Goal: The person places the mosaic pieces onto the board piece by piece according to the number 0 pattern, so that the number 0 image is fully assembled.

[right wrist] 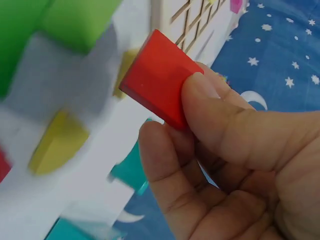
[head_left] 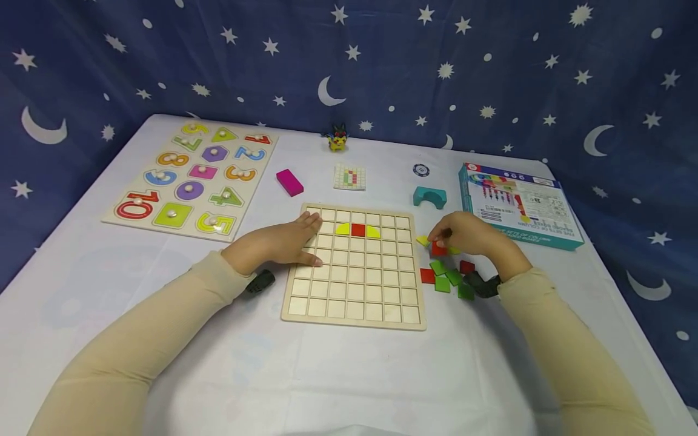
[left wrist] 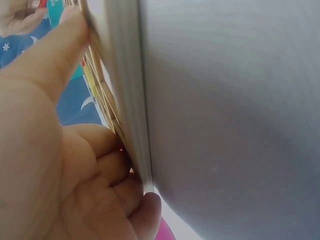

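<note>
Red square tile [right wrist: 159,80] pinched between thumb and fingers [right wrist: 200,95] of right hand [head_left: 473,235], just right of the wooden grid board [head_left: 357,275], above the loose tile pile. Pile on the counter [head_left: 338,375]: green tiles [head_left: 449,280], red tiles [head_left: 428,275], a yellow piece [head_left: 422,241], all near the board's right edge. Left hand [head_left: 278,243] lies flat on the board's left side, fingers straight, thumb along the near side, pressing it down; the left wrist view shows fingers on the board edge. On the board, second row from far: yellow quarter [head_left: 342,229], red square [head_left: 358,229], yellow quarter [head_left: 373,231], touching in a line. Far of board: pattern card [head_left: 349,177], magenta block [head_left: 289,182], teal arch block [head_left: 429,197], small yellow figure [head_left: 337,139]. Far left: number peg puzzle [head_left: 193,178]. Right: teal game box [head_left: 518,204].
</note>
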Motion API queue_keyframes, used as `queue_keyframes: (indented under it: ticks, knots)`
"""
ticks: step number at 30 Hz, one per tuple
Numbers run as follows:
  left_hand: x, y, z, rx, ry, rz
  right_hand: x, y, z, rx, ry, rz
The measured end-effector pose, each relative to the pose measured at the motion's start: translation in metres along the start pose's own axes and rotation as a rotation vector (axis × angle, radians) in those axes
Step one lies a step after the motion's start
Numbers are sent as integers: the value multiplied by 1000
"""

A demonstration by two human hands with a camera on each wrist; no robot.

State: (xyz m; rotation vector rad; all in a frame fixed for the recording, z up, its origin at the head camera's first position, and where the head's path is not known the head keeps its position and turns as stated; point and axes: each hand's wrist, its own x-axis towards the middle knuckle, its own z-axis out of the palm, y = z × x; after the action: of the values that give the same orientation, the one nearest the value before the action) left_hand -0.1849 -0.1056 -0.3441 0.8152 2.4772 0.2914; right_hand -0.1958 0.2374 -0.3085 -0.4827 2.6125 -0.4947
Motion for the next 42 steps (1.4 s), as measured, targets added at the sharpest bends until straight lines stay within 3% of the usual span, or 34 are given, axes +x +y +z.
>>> queue_keyframes:
  ticks: [7,21,29,42]
  knots:
    - [0,1,0,4,2,-1,16,-22,6,6,19,-64]
    - [0,1,0,7,2,3,56,-68,24,38,-42,-142]
    - [0,1,0,7,3,5,68,-72,31,53,-74,-115]
    - [1,2,0,3,-4,-9,68,-71,38,53,-38,-109]
